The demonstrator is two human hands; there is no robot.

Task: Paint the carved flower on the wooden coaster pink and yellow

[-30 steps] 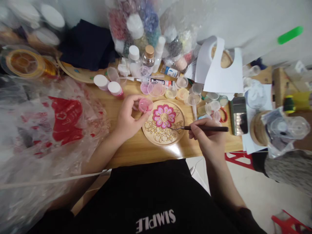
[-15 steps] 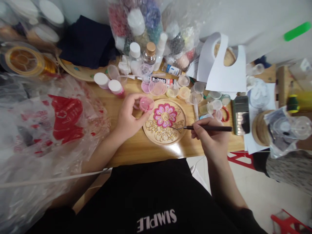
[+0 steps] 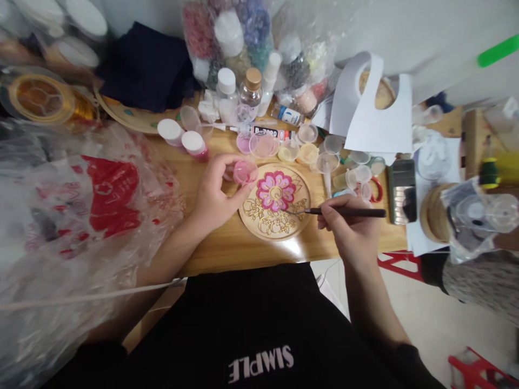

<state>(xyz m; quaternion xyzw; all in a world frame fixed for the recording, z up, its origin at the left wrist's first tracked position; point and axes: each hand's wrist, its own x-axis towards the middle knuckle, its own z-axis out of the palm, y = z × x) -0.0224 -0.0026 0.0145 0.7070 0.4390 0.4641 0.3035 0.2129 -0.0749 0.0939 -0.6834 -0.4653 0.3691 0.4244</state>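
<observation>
A round wooden disc (image 3: 274,201) lies on the wooden table (image 3: 227,243), with a pink flower and gold outlines on it. My left hand (image 3: 213,190) is closed round a small pink pot (image 3: 244,172) at the disc's upper left edge. My right hand (image 3: 349,226) pinches a thin dark tool (image 3: 344,212), held level, and its fine tip rests on the gold outlines at the disc's right side.
Several small pots and lids (image 3: 308,153) crowd behind the disc, with bottles (image 3: 239,94) and bags of beads (image 3: 227,32) further back. A crumpled plastic bag (image 3: 81,210) fills the left. A phone (image 3: 401,190) and white paper (image 3: 373,119) lie to the right.
Both hands stay nearly still, and the tool's tip keeps to the same spot on the disc's right side. The view has shifted slightly.
</observation>
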